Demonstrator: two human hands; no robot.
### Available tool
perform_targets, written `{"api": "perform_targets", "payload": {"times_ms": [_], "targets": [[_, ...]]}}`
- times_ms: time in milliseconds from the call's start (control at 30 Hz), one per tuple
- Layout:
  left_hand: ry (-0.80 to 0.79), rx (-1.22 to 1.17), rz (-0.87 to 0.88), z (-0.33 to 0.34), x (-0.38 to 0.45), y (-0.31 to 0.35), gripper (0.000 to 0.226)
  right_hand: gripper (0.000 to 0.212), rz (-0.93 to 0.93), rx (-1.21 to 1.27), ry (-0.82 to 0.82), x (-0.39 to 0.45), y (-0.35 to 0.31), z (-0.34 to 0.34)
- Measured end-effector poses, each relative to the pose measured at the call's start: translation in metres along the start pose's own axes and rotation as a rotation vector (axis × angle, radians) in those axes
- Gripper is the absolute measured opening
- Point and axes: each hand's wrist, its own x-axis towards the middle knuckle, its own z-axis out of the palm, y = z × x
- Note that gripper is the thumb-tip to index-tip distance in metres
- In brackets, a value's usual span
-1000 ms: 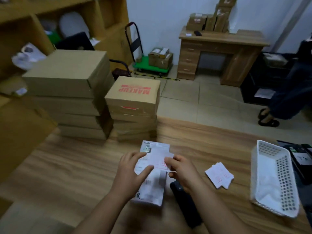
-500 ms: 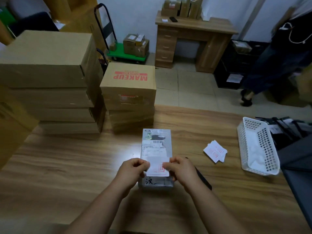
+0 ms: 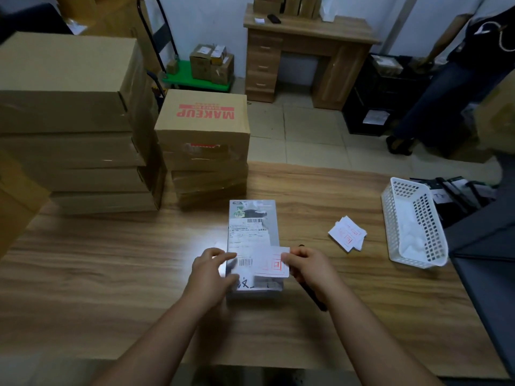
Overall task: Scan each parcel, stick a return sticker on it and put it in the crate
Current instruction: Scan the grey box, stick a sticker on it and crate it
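right hand (image 3: 308,267) pinches sticker (image 3: 271,264) — over parcel (image 3: 252,227) | left hand (image 3: 213,271) steadies parcel

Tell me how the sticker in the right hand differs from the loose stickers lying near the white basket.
The held sticker is single, pinched at its edge by the right hand over the parcel; the loose stickers lie as a small overlapping pile on the table, untouched. The held one sits square to the parcel; the pile lies skewed. Both are white with red printed marks.
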Motion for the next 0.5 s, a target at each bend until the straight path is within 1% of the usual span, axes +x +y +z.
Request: {"api": "perform_targets", "payload": {"times_ms": [33, 67, 267, 500], "targets": [[-0.055, 0.106, 0.017, 0.004, -0.001, -0.002, 0.052, 0.014, 0.011, -0.036, 0.004, 0.001, 0.002, -0.002], [-0.098, 0.151, 0.015, 0.008, -0.001, -0.005, 0.057, 0.015, 0.021, -0.060, 0.006, 0.001, 0.004, -0.004], [-0.093, 0.065, 0.035, 0.015, 0.009, -0.008, 0.062, 0.016, 0.066, -0.059, -0.027, 0.007, 0.020, -0.006], [-0.088, -0.017, 0.052, 0.012, 0.005, -0.019, 0.066, 0.017, 0.015, -0.128, -0.059, 0.009, 0.018, 0.006]]}}
